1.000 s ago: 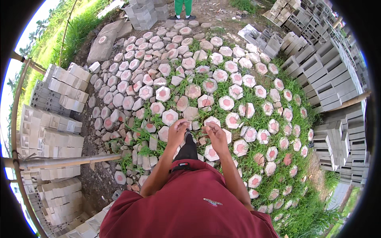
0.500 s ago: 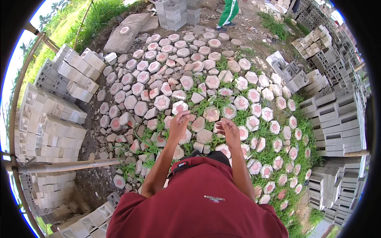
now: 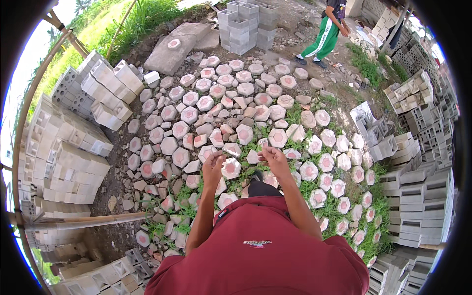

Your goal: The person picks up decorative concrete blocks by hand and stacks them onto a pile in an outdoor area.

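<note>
On the far left, pale blocks [image 3: 78, 169] stand in big piles. A long wooden pole [image 3: 88, 221] sticks out beside them, pointing in toward the stones. Farther up, a flat gray slab [image 3: 169, 58] lies on the ground with one small stone [image 3: 174, 44] on top.

Next comes the left hand [image 3: 213, 167]. Its fingers are bent in a loose grip, and I see nothing in it. Just beside it, to the right and lower in view, a white stone [image 3: 231, 168] with a pink middle lies on the ground. A pile of gray blocks [image 3: 241, 37] stands at the top. A dark shoe [image 3: 256, 176] shows between the hands.

The right hand [image 3: 274, 160] is up too, with a loose grip and nothing in it that I can see. A pink stone [image 3: 278, 137] lies just past it.

Many six-sided stones are already down, with small rocks and green weeds in the gaps. Neither hand is lifting one.

Farther right, a person in green pants [image 3: 324, 37] is walking. More gray blocks [image 3: 418, 196] are stacked along the right edge.
</note>
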Tool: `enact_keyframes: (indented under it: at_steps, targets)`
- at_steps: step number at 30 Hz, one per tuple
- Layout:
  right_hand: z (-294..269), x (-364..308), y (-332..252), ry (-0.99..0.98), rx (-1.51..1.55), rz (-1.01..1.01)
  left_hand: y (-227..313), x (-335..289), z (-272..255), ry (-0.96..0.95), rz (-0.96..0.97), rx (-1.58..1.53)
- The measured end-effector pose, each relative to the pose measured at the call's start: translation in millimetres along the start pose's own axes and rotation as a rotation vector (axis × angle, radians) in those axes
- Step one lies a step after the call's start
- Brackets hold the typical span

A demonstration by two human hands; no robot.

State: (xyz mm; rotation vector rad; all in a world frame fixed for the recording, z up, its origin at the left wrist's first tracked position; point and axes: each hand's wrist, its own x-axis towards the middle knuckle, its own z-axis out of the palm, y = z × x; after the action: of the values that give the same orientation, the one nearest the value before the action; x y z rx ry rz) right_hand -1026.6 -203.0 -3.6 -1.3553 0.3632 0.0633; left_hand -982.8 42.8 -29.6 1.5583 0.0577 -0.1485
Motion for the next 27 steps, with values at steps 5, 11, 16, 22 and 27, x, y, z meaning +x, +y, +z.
enact_keyframes:
  at_steps: [5,11,16,22,27]
  targets:
    - [-5.8,103.9,-74.6,-0.111,-0.063,-0.065,52.8,92.1,33.1,0.016,0.063,-0.038]
    - [5.7,194.8,-101.7,-0.174,-0.115,-0.062,74.0,172.6,45.4,0.101,0.047,-0.048]
    - [27.8,252.0,-98.5,-0.149,-0.054,0.004,61.7,247.7,39.8,0.084,-0.031,-0.112]
    - [63.7,359.9,-102.0,-0.052,-0.115,0.050,52.5,380.8,18.7,-0.003,-0.087,-0.175]
    - [113.4,462.0,-129.9,0.026,-0.152,0.040,78.3,493.8,-24.2,-0.082,-0.046,-0.095]
